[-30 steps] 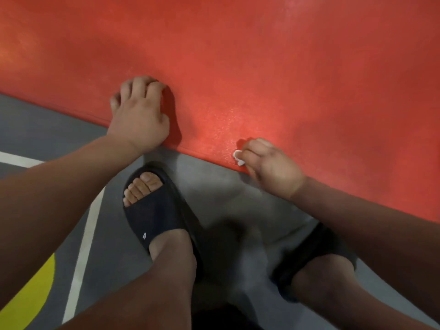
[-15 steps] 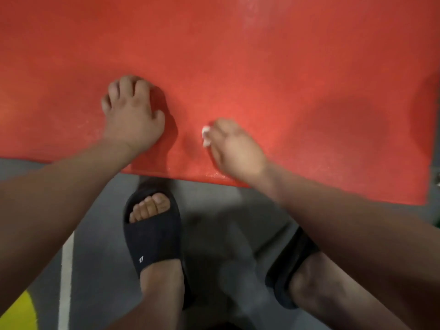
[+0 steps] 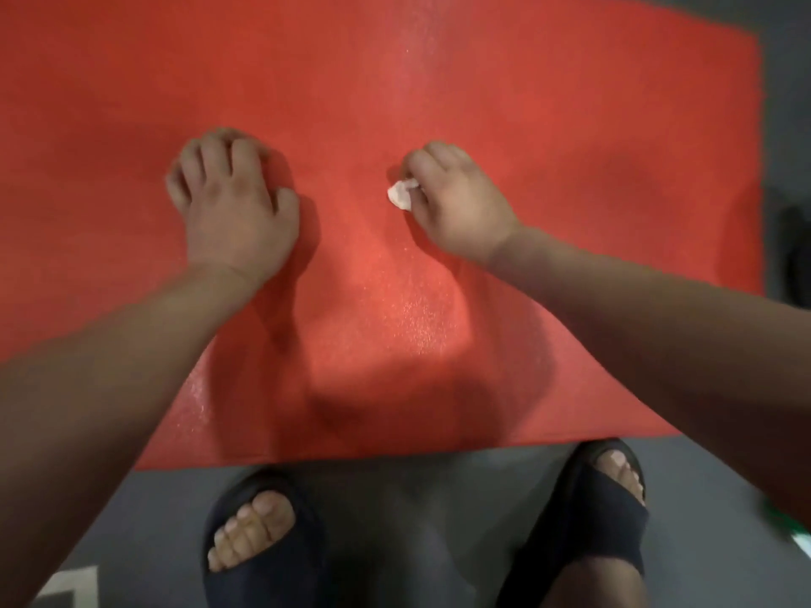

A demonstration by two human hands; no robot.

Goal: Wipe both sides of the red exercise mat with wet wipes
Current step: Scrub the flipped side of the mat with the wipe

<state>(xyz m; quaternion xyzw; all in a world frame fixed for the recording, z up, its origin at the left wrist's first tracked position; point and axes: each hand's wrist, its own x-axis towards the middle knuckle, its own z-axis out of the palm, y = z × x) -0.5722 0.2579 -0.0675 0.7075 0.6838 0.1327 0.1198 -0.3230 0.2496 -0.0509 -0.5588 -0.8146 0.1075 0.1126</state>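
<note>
Red mat (image 3: 482, 103) looks foamy, finely textured, wet-glistening; floor (image 3: 395, 520) matt.

Bare L forearm (image 3: 131, 344) & R forearm (image 3: 658, 322); black open-toe L slide (image 3: 267, 583) & R slide (image 3: 608, 520), toes showing

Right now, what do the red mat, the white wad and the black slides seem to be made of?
Red mat: probably foam or rubber; fine pebbled grain, glinting under light.
White wad: soft crumpled fabric or paper, likely a wipe; too small to confirm.
Black slides: moulded foam or rubber, matte, seamless.
</note>
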